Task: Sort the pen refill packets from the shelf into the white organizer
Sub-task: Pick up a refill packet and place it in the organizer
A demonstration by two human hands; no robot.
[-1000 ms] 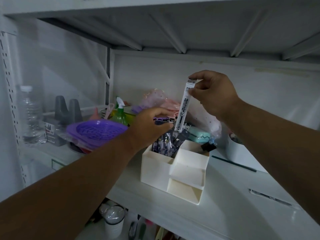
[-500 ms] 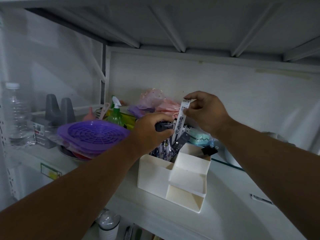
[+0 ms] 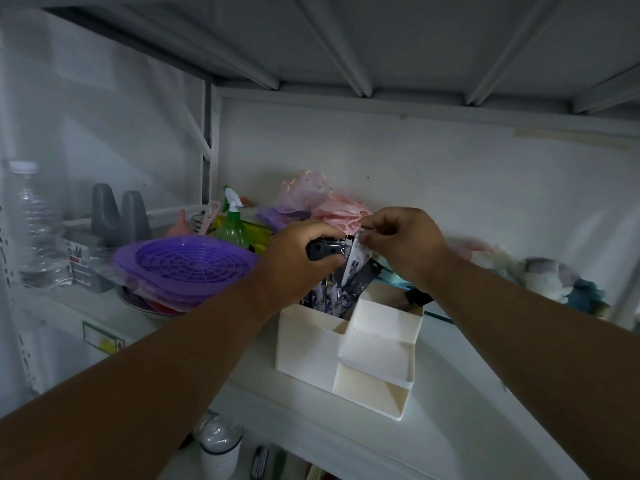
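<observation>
The white organizer [image 3: 308,344] stands on the shelf with stepped compartments at its front right. Several pen refill packets [image 3: 327,294] stand upright in its tall back compartment. My left hand [image 3: 294,268] grips the dark tops of those packets above the organizer. My right hand [image 3: 401,247] pinches the top of a white refill packet [image 3: 355,263], whose lower end is down among the standing packets. The two hands are almost touching.
A purple strainer [image 3: 187,261] lies on stacked plates to the left, with a green spray bottle [image 3: 232,223] and pink plastic bags [image 3: 332,207] behind. A clear water bottle [image 3: 33,220] stands far left. Soft toys [image 3: 550,275] lie at the right.
My right hand has lowered the white refill packet from high above the organizer down into the back compartment. My left hand stayed on the standing packets.
</observation>
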